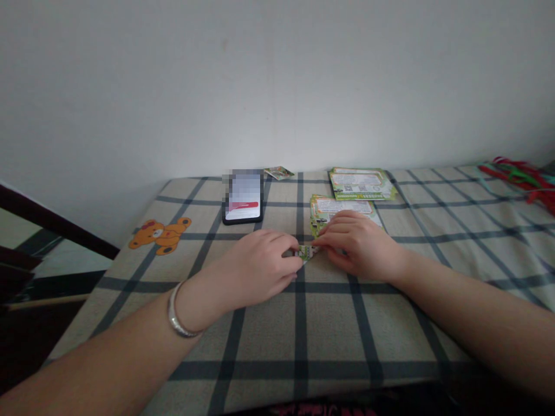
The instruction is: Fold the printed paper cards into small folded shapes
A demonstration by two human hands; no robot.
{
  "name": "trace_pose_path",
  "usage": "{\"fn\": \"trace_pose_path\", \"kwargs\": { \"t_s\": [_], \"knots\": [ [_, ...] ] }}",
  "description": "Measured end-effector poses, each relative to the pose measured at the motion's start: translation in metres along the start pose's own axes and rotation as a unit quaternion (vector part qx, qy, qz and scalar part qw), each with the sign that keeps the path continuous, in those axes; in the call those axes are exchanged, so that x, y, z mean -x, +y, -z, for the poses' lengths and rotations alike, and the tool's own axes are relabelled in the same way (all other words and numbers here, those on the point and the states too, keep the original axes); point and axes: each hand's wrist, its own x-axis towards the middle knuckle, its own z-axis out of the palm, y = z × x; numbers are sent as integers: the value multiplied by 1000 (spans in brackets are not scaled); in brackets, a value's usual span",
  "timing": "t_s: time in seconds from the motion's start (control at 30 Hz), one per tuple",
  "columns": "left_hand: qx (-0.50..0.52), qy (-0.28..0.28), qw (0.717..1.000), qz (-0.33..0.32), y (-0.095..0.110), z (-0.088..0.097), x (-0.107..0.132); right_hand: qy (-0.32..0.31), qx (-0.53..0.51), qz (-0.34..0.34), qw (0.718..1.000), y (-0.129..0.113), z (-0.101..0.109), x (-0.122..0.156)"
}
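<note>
Between my two hands is a small piece of printed green-and-white paper (306, 252), mostly covered by fingers. My left hand (266, 266), with a silver bangle at the wrist, pinches its left end. On the other end the fingertips of my right hand (358, 245) are closed. Just behind my right hand lies a stack of green printed sheets (342, 206), partly hidden by that hand. A second stack of similar sheets (362, 184) sits farther back, near the wall. A small folded paper piece (280, 172) rests at the table's back edge.
A phone (243, 196) with a lit, partly blurred screen lies at the back left. Left of it is a flat orange bear figure (160, 236). Red and green cords (522, 179) are bunched at the far right. A checked cloth (269, 341) covers the table, which meets a white wall.
</note>
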Motion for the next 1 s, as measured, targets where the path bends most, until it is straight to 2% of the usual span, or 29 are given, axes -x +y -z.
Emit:
{"fn": "trace_pose_path", "kwargs": {
  "t_s": [0.13,0.3,0.5,0.77,0.9,1.0],
  "knots": [
    [15,-5,1000,18,3,0,0,16,14,14,1000,1,-2,0],
    [58,0,994,92,6,-2,-4,-4,55,12,998,-3,-5,-1],
    [88,2,989,122,8,-3,-4,10,84,15,996,-5,-7,-3],
    [58,1,994,91,7,-4,-7,6,96,1,995,-8,-8,-2],
    [35,36,997,60,1,-8,-8,17,73,-5,997,-9,-9,-2],
    [58,58,995,63,-2,-10,-7,17,43,-14,999,-9,-8,-1]
  ]
}}
